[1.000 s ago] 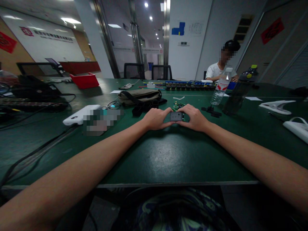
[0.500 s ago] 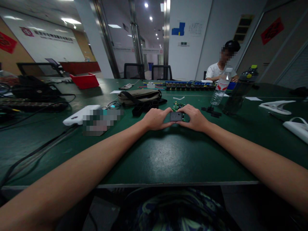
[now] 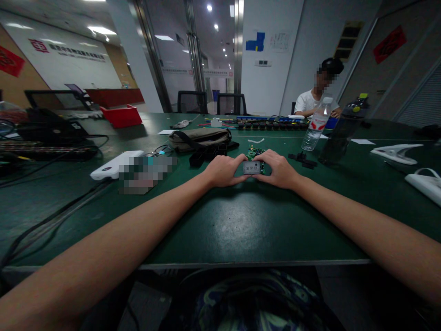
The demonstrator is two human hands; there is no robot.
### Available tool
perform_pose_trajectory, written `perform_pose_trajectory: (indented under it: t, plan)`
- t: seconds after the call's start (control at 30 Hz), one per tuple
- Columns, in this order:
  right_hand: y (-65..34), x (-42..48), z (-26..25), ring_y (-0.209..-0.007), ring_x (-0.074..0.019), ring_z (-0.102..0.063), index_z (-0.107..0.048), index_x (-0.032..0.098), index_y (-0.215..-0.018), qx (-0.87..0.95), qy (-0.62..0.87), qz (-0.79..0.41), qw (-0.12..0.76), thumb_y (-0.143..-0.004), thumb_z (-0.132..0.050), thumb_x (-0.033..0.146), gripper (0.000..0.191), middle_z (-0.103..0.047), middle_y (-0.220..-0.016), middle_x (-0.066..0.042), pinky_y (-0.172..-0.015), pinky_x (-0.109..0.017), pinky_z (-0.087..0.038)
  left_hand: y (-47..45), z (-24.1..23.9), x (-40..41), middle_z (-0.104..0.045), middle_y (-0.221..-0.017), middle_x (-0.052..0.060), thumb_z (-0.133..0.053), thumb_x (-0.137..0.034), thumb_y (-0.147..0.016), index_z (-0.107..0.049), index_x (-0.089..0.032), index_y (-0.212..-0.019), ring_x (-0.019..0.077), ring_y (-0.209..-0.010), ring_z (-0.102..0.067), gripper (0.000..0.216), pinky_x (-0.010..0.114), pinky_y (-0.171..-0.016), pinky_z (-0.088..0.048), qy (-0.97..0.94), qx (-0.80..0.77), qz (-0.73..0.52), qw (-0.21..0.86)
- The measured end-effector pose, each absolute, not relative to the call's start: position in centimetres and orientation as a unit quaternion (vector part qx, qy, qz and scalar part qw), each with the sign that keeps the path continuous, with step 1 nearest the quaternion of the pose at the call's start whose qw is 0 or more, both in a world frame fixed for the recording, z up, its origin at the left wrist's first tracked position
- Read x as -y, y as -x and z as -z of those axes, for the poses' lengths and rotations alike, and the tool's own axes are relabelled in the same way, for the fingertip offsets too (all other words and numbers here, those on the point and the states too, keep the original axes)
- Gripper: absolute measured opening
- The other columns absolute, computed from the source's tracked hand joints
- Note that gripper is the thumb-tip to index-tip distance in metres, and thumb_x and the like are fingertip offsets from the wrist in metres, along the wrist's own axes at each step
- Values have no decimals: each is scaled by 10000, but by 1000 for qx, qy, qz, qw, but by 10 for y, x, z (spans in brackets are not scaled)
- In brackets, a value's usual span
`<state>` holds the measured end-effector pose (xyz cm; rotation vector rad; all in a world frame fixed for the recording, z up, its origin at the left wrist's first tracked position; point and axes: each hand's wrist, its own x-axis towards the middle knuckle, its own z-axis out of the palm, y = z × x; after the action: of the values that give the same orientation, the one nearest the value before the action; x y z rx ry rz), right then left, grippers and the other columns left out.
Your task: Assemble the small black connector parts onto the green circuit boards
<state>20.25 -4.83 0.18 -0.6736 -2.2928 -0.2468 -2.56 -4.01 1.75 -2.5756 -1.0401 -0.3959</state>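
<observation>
A small dark rectangular module (image 3: 251,167) is held level between my two hands over the green table, its face showing pale letters and a dark round spot. My left hand (image 3: 223,170) grips its left end, thumb and fingers curved around that side. On the opposite end, my right hand (image 3: 276,169) closes with thumb and fingers, where a bit of green circuit board shows beside the module. Just behind the hands lie green circuit boards (image 3: 255,151), partly hidden by my fingers.
Behind my left hand are black plastic trays (image 3: 206,154) and a grey-brown pouch (image 3: 203,138). Small black parts (image 3: 302,160) and two bottles, one clear (image 3: 314,128), one dark (image 3: 341,133), stand to the right. A white power bank (image 3: 117,165) lies left. One person sits across the table.
The module's face was plain dark; now it looks lighter and shows letters. Both hands keep almost the same place and grip.
</observation>
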Motion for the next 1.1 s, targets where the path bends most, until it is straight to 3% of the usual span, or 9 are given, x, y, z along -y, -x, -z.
perform_pose_trajectory:
  t: [1.1]
  plan:
    - [-203, 49, -2, -900, -252, -608, -607, 186, -1042, 890, 258, 101, 362, -822, -671, 347, 279, -693, -955, -89, -806, -401, -502, 26, -18, 40, -738, -818, 76, -468, -577, -903, -552, -182, -1223, 259, -723, -710, 515, 297, -600, -455, 903, 367, 127, 183]
